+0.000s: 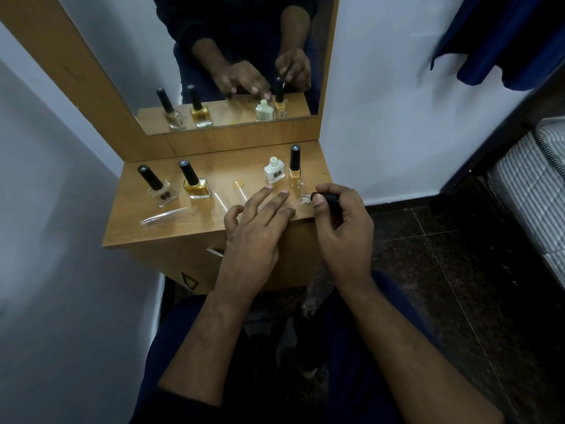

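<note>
A mirror (214, 56) stands upright behind the table top (171, 231). Four bottles line the back of the top: the leftmost bottle (157, 186), the second bottle (195, 182) just to its right, then, well apart across a gap, the uncapped bottle (274, 171) with the rightmost bottle (295, 166) just beside it. A clear strip (163, 217) lies in front of the two left bottles, near the front edge. The left hand (253, 234) rests on the top's front right part, in front of the uncapped bottle. The right hand (342, 228) is to its right, at the table's right corner, holding the brush cap (325, 197) in front of the rightmost bottle. A bed (532, 185) stands far right.
</note>
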Demonstrator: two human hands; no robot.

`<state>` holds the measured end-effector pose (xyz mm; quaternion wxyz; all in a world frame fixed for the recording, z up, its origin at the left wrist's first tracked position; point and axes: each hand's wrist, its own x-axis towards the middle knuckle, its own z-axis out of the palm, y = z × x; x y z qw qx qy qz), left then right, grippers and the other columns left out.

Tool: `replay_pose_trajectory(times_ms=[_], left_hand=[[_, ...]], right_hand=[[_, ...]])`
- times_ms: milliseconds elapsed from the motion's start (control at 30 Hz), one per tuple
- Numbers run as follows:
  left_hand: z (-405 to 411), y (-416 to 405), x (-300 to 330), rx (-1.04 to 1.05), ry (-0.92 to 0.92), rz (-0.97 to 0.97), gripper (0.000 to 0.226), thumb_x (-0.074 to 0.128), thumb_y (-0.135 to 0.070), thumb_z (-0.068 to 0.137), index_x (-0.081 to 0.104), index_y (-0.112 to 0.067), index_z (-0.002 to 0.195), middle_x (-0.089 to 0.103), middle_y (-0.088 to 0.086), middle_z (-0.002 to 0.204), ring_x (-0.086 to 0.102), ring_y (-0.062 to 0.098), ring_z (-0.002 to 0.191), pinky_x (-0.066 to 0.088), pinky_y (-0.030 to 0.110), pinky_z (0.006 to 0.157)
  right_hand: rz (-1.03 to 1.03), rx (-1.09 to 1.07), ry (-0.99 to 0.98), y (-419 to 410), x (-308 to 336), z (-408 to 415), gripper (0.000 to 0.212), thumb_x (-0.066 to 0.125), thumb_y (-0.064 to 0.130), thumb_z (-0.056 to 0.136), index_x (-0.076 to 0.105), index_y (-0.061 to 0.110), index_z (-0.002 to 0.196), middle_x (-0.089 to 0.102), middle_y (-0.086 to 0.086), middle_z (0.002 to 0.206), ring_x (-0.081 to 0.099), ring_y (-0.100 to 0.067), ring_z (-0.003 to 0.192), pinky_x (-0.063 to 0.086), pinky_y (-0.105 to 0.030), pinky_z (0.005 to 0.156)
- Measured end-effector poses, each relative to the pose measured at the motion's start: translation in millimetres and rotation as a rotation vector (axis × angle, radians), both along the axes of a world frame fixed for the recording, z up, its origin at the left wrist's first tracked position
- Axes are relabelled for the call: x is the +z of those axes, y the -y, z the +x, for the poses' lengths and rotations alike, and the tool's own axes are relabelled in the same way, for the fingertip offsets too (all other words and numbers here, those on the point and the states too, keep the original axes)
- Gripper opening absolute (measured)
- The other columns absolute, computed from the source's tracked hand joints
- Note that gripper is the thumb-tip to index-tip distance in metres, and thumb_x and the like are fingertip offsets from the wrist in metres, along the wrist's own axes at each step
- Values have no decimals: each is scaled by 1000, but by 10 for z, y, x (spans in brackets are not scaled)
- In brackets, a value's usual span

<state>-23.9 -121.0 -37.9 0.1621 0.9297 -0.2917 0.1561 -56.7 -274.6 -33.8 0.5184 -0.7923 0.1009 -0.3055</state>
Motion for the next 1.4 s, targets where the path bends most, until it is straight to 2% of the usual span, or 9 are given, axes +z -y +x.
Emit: replay_pose_trajectory(times_ms=[200, 333, 533, 633, 800, 900, 1000, 1067, 1400], left_hand=[[-13, 31, 38, 97, 8, -83, 55, 55, -4, 90, 55, -15, 145, 54, 2, 152, 38, 23, 146, 25, 42, 107], [4, 39, 57, 188, 2, -202, 41, 59, -19, 102, 57, -14, 143, 58, 2, 149, 41, 21, 143, 21, 34, 107], [21, 154, 134, 335, -72, -432, 46, 60, -26, 103, 50, -14, 146, 59, 1, 142, 42, 16, 137, 16, 28, 105], [82, 217, 164, 317, -93, -501, 49, 63, -24, 102, 49, -11, 147, 57, 4, 143, 45, 19, 135, 28, 27, 107], [233, 326, 209, 309, -201, -599, 56, 61, -24, 104, 40, -8, 152, 50, 6, 150, 41, 17, 140, 18, -7, 96], [340, 368, 250, 331, -198, -590, 59, 63, -24, 102, 39, -8, 153, 53, 5, 146, 45, 16, 136, 27, 0, 99], [424, 408, 305, 389, -190, -575, 66, 69, -25, 97, 37, -11, 154, 63, 3, 135, 57, 19, 126, 44, 36, 110], [466, 434, 329, 426, -171, -548, 72, 74, -27, 93, 37, -12, 153, 68, 1, 125, 63, 20, 117, 45, 45, 110], [517, 418, 293, 466, -120, -578, 72, 77, -14, 91, 37, -11, 151, 70, 0, 109, 63, 18, 110, 25, 33, 120]], right_hand=[[30, 12, 29, -6, -7, -3, 17, 63, 16, 102, 68, 13, 118, 70, 4, 112, 65, -3, 106, 52, -17, 85], [27, 32, 53, -17, 3, -12, 22, 66, 15, 101, 69, 14, 122, 71, 4, 116, 66, -6, 110, 53, -19, 86], [-66, 34, 25, -45, -36, 9, 30, 70, 18, 98, 70, 12, 128, 71, 3, 111, 66, -9, 94, 47, -14, 75], [-66, 32, 27, -84, -47, 26, 31, 70, 18, 98, 70, 9, 128, 71, 2, 108, 67, -10, 95, 49, -15, 76], [-51, 20, 49, -104, -33, 44, 25, 66, 23, 101, 71, 13, 124, 69, 5, 105, 65, -11, 94, 52, -23, 74], [-48, 5, 54, -111, -23, 54, 24, 65, 21, 102, 71, 11, 123, 70, 3, 108, 65, -8, 100, 53, -23, 80], [-56, 6, 42, -103, -29, 61, 22, 65, 19, 102, 71, 10, 122, 70, 3, 110, 64, -7, 103, 52, -20, 82], [-55, 8, 39, -95, -37, 67, 22, 65, 19, 102, 71, 9, 121, 69, 4, 110, 64, -7, 103, 52, -21, 83], [-44, 23, 54, -148, 7, 67, 21, 64, 18, 102, 71, 9, 120, 70, 3, 111, 65, -8, 107, 51, -19, 86]])
